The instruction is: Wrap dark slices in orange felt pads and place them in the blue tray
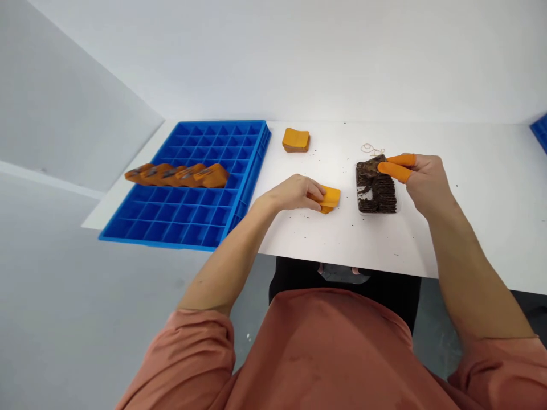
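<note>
A small orange paper packet (331, 197) is gripped by my left hand (299, 192), thumb and fingers closed on its left side just above the white table. My right hand (428, 177) wears orange finger covers on thumb and index finger. Those two fingertips pinch a thin dark brown sheet (371, 165) at the far end of a clear plastic box (379, 213). Inside the box stand many similar brown sheets (382, 195), packed in a row. What these sheets are made of I cannot tell.
A blue compartment tray (179, 246) lies to the left, with several filled orange packets (179, 175) in one row. Behind my left hand is a stack of orange packets (296, 139). Loose rubber bands (372, 149) lie behind the box. Another blue tray (541, 132) shows at the right edge.
</note>
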`<state>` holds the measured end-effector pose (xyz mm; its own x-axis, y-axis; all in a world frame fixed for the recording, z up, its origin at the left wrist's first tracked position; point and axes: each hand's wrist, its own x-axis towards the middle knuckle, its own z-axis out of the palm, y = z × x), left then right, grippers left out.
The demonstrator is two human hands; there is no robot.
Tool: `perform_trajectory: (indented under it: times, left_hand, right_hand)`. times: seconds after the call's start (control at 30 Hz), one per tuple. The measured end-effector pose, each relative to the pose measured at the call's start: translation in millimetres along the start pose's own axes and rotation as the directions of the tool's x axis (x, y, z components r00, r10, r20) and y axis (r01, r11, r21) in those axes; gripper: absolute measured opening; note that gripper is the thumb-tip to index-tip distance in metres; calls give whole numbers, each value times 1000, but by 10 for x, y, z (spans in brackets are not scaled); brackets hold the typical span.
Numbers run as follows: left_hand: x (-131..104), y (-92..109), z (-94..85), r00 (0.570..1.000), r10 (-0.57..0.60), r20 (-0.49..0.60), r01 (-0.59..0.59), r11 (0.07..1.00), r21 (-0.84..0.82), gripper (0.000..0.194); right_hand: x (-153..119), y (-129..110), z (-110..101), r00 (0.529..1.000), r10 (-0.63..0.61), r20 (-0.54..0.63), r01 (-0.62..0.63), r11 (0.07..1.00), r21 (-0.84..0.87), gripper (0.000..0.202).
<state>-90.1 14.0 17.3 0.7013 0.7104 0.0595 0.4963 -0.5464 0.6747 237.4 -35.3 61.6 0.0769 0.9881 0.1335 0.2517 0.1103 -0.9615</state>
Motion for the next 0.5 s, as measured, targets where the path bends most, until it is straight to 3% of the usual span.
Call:
perform_trajectory:
  times: [0.2,0.4,0.43,0.5]
  left_hand:
    - [96,-25,-86,993,-46,111,45,999,7,15]
    - [112,36,-95,988,-40,148,35,999,34,15]
    - [96,57,-82,990,-24,142,16,998,56,12]
    - [51,103,-41,1000,2,29,-6,993,117,10]
  right_hand:
    - [134,19,65,998,60,-13,-58,993,107,12]
    - [183,230,-10,998,55,-8,-54,993,103,19]
    - [190,271,-25,999,45,-11,-43,993,106,20]
    - [204,338,-43,999,28,-27,-25,993,115,22]
